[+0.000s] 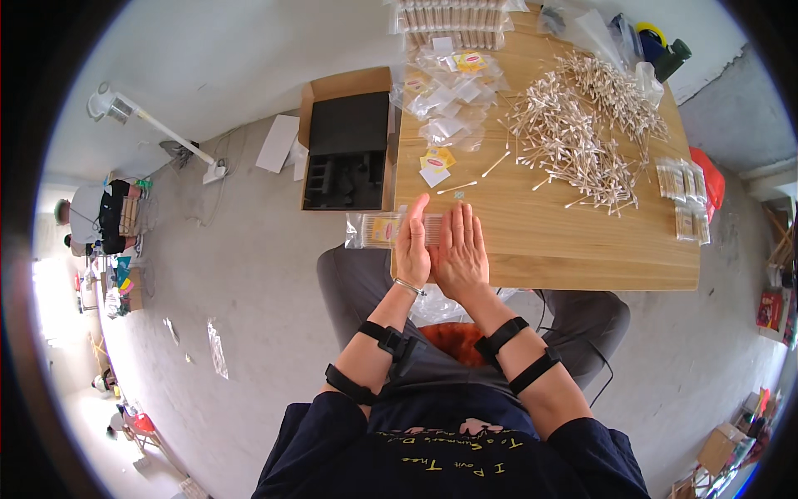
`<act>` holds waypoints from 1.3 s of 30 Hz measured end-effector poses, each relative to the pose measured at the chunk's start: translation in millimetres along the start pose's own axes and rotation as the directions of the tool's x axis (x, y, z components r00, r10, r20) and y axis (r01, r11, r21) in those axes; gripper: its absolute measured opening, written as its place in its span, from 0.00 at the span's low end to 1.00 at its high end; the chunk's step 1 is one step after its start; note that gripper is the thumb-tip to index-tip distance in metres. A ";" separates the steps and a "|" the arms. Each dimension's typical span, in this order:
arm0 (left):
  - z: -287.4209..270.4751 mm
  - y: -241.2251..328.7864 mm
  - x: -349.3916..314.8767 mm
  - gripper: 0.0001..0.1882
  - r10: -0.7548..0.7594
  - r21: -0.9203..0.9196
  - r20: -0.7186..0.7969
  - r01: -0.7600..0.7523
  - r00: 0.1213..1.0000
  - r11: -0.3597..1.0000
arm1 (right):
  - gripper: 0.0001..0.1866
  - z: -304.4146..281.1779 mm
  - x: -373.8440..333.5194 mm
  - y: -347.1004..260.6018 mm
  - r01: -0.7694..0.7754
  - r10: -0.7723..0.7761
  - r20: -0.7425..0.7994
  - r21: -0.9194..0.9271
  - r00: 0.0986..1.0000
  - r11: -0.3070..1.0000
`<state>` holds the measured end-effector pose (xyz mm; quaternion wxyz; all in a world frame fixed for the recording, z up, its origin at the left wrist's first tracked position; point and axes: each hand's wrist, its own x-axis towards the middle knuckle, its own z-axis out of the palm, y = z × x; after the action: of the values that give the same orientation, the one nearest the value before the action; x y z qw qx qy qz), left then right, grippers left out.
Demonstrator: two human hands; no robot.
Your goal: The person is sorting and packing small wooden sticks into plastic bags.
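My left hand (413, 248) is on edge at the near left of the table, fingers stretched out. Close beside it, my right hand (462, 254) has its fingers straight and together; the heels of both hands appear to meet. Under and behind them lies a clear bag of cotton swabs (381, 231) with a yellow label, sticking out past the table's left edge. My hands hide part of it, and whether they press on it I cannot tell. Two loose cotton swabs (496, 164) lie just beyond my fingers, near a yellow card and a white card (435, 176).
A big heap of loose cotton swabs (573, 141) covers the table's (573, 258) far middle. Empty clear bags (453, 100) and packed swab bundles (453, 25) lie far left, filled packs (683, 195) at right. An open cardboard box (345, 137) with black foam stands left of the table.
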<state>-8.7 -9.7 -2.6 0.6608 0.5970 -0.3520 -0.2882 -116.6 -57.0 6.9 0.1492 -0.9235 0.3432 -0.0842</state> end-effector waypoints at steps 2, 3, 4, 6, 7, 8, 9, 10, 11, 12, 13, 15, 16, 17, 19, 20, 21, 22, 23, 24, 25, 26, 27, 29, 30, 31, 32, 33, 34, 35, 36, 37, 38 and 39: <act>0.4 0.9 0.6 0.33 -0.003 -0.010 -0.014 0.002 1.000 1.000 | 0.38 0.6 1.3 0.4 0.010 -0.010 -0.011 -0.011 1.000 1.000; 0.0 1.8 -0.2 0.33 -0.007 -0.006 -0.018 0.007 1.000 1.000 | 0.38 0.9 1.5 0.1 0.011 -0.011 -0.013 0.003 1.000 1.000; -0.1 1.8 -0.6 0.33 -0.011 -0.004 -0.022 0.011 1.000 1.000 | 0.38 1.1 1.2 0.1 0.011 -0.011 -0.014 0.016 1.000 1.000; -1.2 1.5 0.4 0.33 -0.021 -0.023 -0.003 0.021 1.000 1.000 | 0.39 1.6 1.1 0.3 0.008 -0.008 -0.014 0.026 1.000 1.000; -3.0 0.7 0.3 0.33 -0.026 -0.030 0.006 0.027 1.000 0.999 | 0.39 2.1 1.1 -0.3 0.006 -0.005 -0.012 0.025 1.000 1.000; -4.7 -0.3 0.8 0.33 -0.023 -0.021 0.022 0.024 0.999 0.999 | 0.39 2.7 1.3 -0.7 0.003 -0.003 -0.010 0.024 1.000 1.000; -6.4 -1.4 1.6 0.33 -0.020 -0.013 0.038 0.020 0.999 1.000 | 0.39 3.4 2.1 -1.2 0.001 -0.001 -0.013 0.014 1.000 1.000; -7.3 -1.7 1.7 0.33 -0.018 -0.004 0.055 0.018 0.998 1.000 | 0.39 4.3 2.6 -2.0 -0.001 0.002 -0.015 0.004 1.000 1.000; -7.6 -2.0 1.2 0.33 -0.017 -0.006 0.048 0.017 0.999 1.000 | 0.40 5.0 2.7 -2.5 -0.005 0.004 -0.018 -0.005 1.000 1.000; -7.5 -2.3 0.4 0.33 -0.016 -0.009 0.041 0.016 0.999 1.000 | 0.40 5.2 2.0 -2.5 -0.002 0.002 -0.011 -0.008 1.000 1.000; -7.6 -2.8 0.4 0.33 -0.013 -0.011 0.034 0.014 0.999 1.000 | 0.40 3.6 2.3 -2.9 0.001 -0.001 -0.006 -0.010 1.000 1.000; -4.2 -4.2 -1.6 0.33 -0.003 -0.078 -0.024 0.001 1.000 0.997 | 0.40 1.9 3.1 -5.0 0.004 -0.004 0.008 -0.007 1.000 1.000; -2.6 -5.2 -2.2 0.33 0.001 -0.113 -0.053 -0.007 0.999 0.994 | 0.40 2.5 2.5 -5.7 0.003 -0.003 0.017 -0.004 1.000 1.000; -3.0 -6.1 -1.3 0.33 0.004 -0.097 -0.035 -0.007 0.999 0.995 | 0.40 3.0 2.4 -5.9 0.001 -0.001 0.025 -0.001 1.000 1.000; -5.1 -7.6 0.0 0.33 0.006 -0.063 -0.002 -0.006 1.000 0.998 | 0.39 3.0 3.1 -4.0 0.005 -0.005 -0.001 0.001 1.000 1.000; -5.7 -8.1 -0.8 0.33 -0.002 -0.089 -0.006 0.001 1.000 0.996 | 0.39 2.9 3.0 -3.4 0.008 -0.008 -0.013 0.002 1.000 1.000; -5.7 -8.7 -1.8 0.33 -0.010 -0.115 -0.011 0.009 1.000 0.993 | 0.39 2.7 2.0 -3.5 0.015 -0.015 -0.003 0.020 1.000 1.000; -5.3 -8.5 -0.9 0.34 -0.016 -0.143 -0.015 0.014 1.000 0.990 | 0.39 0.9 2.0 -3.7 0.022 -0.023 0.006 0.036 1.000 0.999; -5.2 -7.8 -1.3 0.33 -0.013 -0.134 -0.024 0.010 1.000 0.991 | 0.38 -1.0 2.0 -3.8 0.030 -0.031 0.015 0.051 0.999 0.998; -5.3 -6.9 -3.0 0.33 -0.010 -0.125 -0.032 0.005 0.999 0.992 | 0.38 -3.4 1.4 -3.0 0.044 -0.045 0.026 0.051 0.999 0.998; -5.3 -5.3 -4.0 0.33 -0.006 -0.114 -0.042 0.001 0.999 0.993 | 0.38 -5.5 0.3 -1.6 0.058 -0.060 0.037 0.052 0.997 0.997; -5.5 -3.8 -4.3 0.33 -0.004 -0.094 -0.040 0.000 0.999 0.996 | 0.38 -6.5 0.1 -1.4 0.074 -0.076 0.048 0.053 0.996 0.996; -5.8 -2.4 -4.5 0.33 -0.002 -0.074 -0.039 -0.001 0.999 0.997 | 0.38 -5.0 1.0 -2.8 0.071 -0.073 0.035 0.043 0.997 0.997; -5.2 -2.1 -4.2 0.32 0.006 -0.019 -0.027 -0.006 1.000 1.000 | 0.38 -0.7 0.6 -4.7 0.061 -0.061 0.011 0.022 0.998 0.998; -5.0 -2.4 -2.4 0.31 0.014 0.018 -0.019 -0.013 1.000 1.000 | 0.38 1.0 1.3 -3.9 0.058 -0.058 0.002 -0.005 0.998 0.998; -5.0 1.0 -1.9 0.30 0.020 0.056 -0.011 -0.020 1.000 0.998 | 0.38 2.4 2.0 -3.0 0.055 -0.055 -0.007 -0.030 0.998 0.998; -5.6 5.1 -4.2 0.28 0.019 0.108 0.002 -0.019 1.000 0.994 | 0.38 3.8 2.0 -2.7 0.051 -0.052 -0.016 -0.055 0.999 0.997; -6.5 9.6 -8.3 0.27 0.016 0.159 0.016 -0.019 1.000 0.987 | 0.38 5.6 0.5 -3.6 0.050 -0.051 -0.011 -0.052 0.999 0.997; -7.5 20.0 -7.7 0.26 0.020 0.212 0.027 -0.026 0.999 0.977 | 0.38 6.0 1.2 -5.4 0.054 -0.055 -0.013 -0.049 0.998 0.997; -12.0 26.7 -6.7 0.25 0.063 0.337 -0.003 -0.058 0.998 0.940 | 0.38 6.4 1.4 -6.7 0.050 -0.050 -0.012 -0.047 0.999 0.998; -20.6 33.8 -5.4 0.25 0.109 0.456 -0.027 -0.085 0.994 0.886 | 0.38 6.3 2.0 -5.9 0.056 -0.056 0.002 -0.055 0.998 0.997; -35.9 40.1 -7.6 0.24 0.156 0.579 -0.051 -0.098 0.986 0.809 | 0.39 2.5 3.5 -11.5 0.073 -0.072 0.017 -0.051 0.997 0.996; -50.6 38.8 -3.4 0.24 0.218 0.686 -0.061 -0.118 0.974 0.718 | 0.39 0.2 4.5 -14.3 0.085 -0.084 0.031 -0.052 0.996 0.995; -66.2 29.5 1.5 0.26 0.225 0.797 -0.046 -0.100 0.973 0.596 | 0.40 0.6 5.6 -16.3 0.081 -0.080 0.025 -0.029 0.996 0.996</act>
<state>44.6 31.4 24.2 0.3768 0.8108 -0.4480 0.0012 -102.2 -48.8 12.0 0.1360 -0.9396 0.3052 -0.0739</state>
